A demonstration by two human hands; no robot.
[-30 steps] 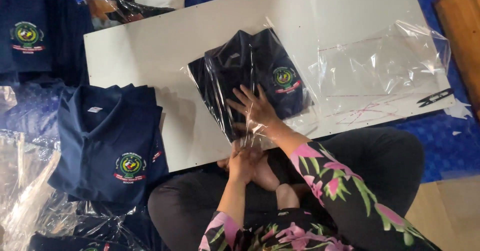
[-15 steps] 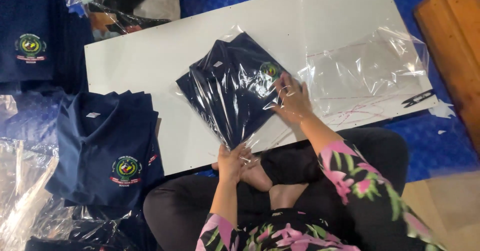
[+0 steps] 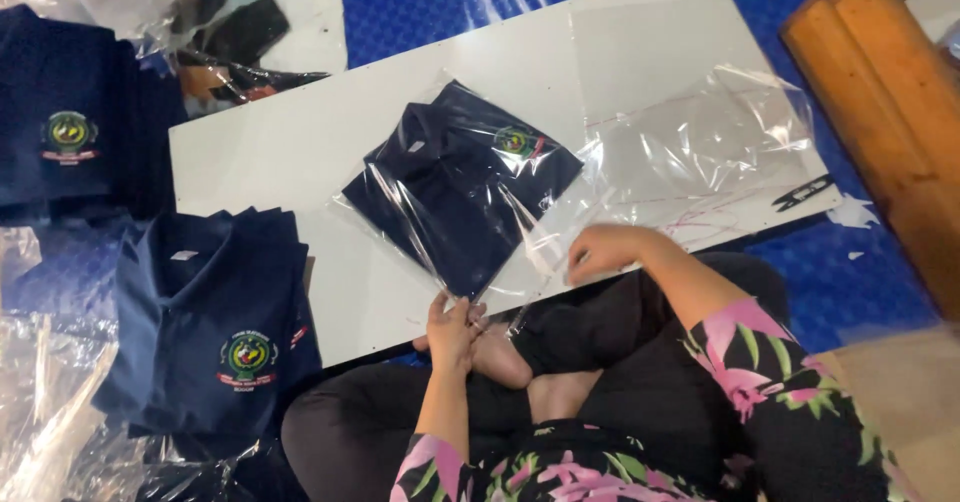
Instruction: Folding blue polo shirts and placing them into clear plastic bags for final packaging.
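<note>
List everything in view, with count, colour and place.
bagged shirt: one, navy in clear plastic, middle of the board
board: one, white, on the blue floor
empty bags: a few, clear, right part of the board
snips: one, black, right edge of the board
folded shirts: one stack, navy with a badge, left of the board
shirt pile: one, navy, top left
loose plastic: heap, clear, bottom left
wooden piece: one, orange-brown, right edge
left hand: at the bagged shirt's near corner
right hand: on the plastic beside the shirt
</note>
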